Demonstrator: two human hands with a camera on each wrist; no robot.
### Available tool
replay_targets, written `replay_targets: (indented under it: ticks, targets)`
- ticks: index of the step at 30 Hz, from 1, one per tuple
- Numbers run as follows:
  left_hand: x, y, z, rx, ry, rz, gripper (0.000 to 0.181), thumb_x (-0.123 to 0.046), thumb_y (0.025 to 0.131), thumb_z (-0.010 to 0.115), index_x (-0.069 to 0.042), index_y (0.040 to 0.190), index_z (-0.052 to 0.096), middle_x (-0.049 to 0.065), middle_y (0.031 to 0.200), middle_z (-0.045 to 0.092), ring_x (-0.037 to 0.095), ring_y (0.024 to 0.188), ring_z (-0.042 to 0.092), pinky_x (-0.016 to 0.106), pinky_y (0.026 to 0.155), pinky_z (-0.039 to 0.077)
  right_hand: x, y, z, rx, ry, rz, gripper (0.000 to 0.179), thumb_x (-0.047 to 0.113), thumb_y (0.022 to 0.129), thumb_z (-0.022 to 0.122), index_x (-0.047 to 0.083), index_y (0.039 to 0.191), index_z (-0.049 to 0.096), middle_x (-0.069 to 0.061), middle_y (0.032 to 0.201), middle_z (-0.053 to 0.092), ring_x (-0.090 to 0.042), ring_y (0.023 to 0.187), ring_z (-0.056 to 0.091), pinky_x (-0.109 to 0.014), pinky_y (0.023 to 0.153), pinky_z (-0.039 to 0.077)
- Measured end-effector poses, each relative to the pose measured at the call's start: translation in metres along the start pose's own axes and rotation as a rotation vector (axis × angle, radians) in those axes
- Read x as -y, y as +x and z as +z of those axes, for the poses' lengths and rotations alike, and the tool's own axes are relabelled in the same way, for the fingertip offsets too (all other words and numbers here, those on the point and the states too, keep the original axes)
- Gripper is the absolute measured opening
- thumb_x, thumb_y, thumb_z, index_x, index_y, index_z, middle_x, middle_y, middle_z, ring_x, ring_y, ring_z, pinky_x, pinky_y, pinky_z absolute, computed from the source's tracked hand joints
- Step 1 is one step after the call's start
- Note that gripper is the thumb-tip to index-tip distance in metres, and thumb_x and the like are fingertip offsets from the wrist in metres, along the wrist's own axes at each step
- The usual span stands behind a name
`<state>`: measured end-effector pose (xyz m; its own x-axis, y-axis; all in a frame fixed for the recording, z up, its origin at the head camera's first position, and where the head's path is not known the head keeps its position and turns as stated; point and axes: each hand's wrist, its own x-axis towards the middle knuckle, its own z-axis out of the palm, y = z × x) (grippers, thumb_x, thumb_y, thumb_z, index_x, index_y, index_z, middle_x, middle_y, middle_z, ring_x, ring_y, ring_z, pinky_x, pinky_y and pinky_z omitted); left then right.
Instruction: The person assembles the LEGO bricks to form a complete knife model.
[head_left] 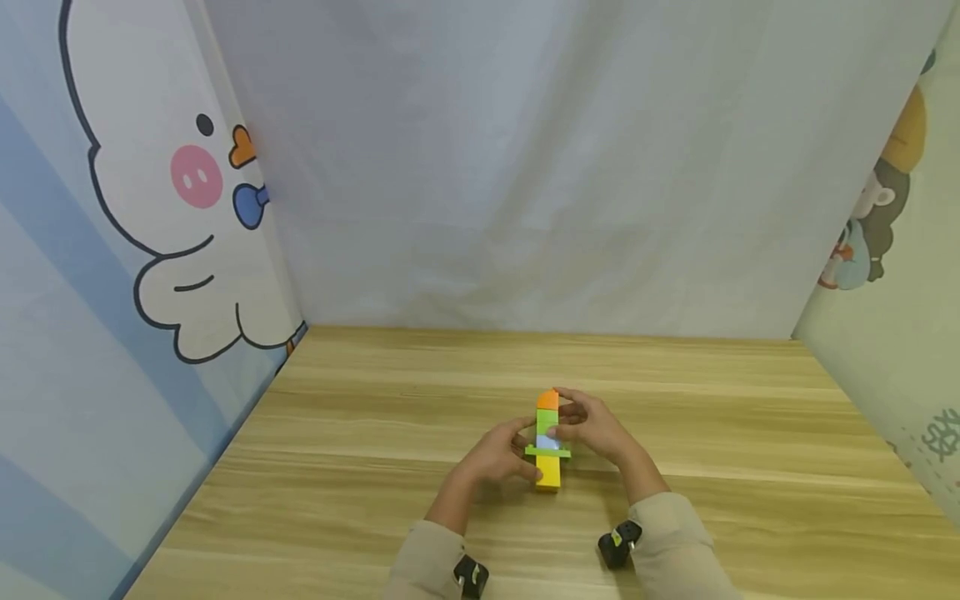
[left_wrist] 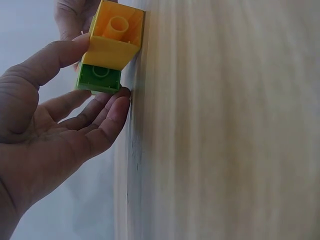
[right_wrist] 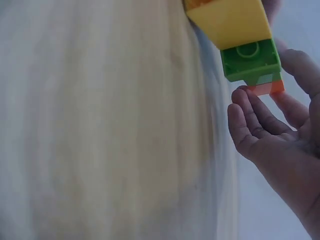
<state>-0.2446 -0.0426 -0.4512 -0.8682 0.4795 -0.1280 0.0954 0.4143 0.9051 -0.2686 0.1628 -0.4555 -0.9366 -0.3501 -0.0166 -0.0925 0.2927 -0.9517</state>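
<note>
A toy-brick stack points away from me over the table, with the hollow underside of its yellow brick (left_wrist: pixel 114 50) facing both wrist cameras. Beyond that brick come a wider green plate (right_wrist: pixel 251 60), a pale blue brick (head_left: pixel 547 442), a light green brick (head_left: pixel 547 419) and an orange brick (head_left: pixel 548 400) at the far end. My left hand (head_left: pixel 495 454) grips the near part from the left, thumb against the yellow brick and fingers by the green plate. From the right, my right hand (head_left: pixel 596 427) holds the far part, its thumb on the light green brick and index finger at the orange one.
The wood-grain table (head_left: pixel 360 517) extends around the stack. A pale curtain (head_left: pixel 525 167) hangs along its back edge, with a printed cartoon panel (head_left: pixel 172 192) on the left and another (head_left: pixel 885 333) on the right. Black wrist devices (head_left: pixel 619 544) sit by the sleeves.
</note>
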Motion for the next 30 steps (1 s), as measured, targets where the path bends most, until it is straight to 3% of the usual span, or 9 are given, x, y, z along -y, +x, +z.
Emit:
replay_targets:
  ticks: [8, 18, 30]
  targets:
    - [-0.002, -0.001, -0.002, 0.010, -0.002, -0.015, 0.071, -0.008, 0.073, 0.078, -0.004, 0.135, 0.045, 0.013, 0.112, 0.057, 0.030, 0.103, 0.054, 0.048, 0.087, 0.044, -0.008, 0.004, -0.005, -0.003, -0.009, 0.089, 0.072, 0.015, 0.081, 0.072, 0.000, 0.140, 0.035, -0.022, 0.116, 0.051, -0.033, 0.105, 0.050, -0.049, 0.088, 0.043]
    - [0.000, 0.000, -0.003, 0.027, 0.009, -0.025, 0.067, -0.010, 0.074, 0.078, -0.003, 0.133, 0.047, 0.014, 0.113, 0.057, 0.030, 0.104, 0.053, 0.047, 0.087, 0.044, -0.006, 0.004, -0.007, 0.021, 0.032, 0.096, 0.070, 0.011, 0.081, 0.072, -0.004, 0.138, 0.035, -0.019, 0.108, 0.052, -0.028, 0.097, 0.051, -0.044, 0.085, 0.044]
    - [0.001, -0.001, -0.004, 0.049, 0.023, -0.025, 0.068, -0.009, 0.075, 0.077, -0.002, 0.134, 0.046, 0.015, 0.113, 0.058, 0.030, 0.103, 0.055, 0.047, 0.087, 0.045, -0.012, 0.007, -0.005, 0.028, -0.040, 0.096, 0.066, 0.012, 0.079, 0.074, -0.007, 0.133, 0.042, -0.013, 0.100, 0.054, -0.025, 0.091, 0.051, -0.038, 0.080, 0.045]
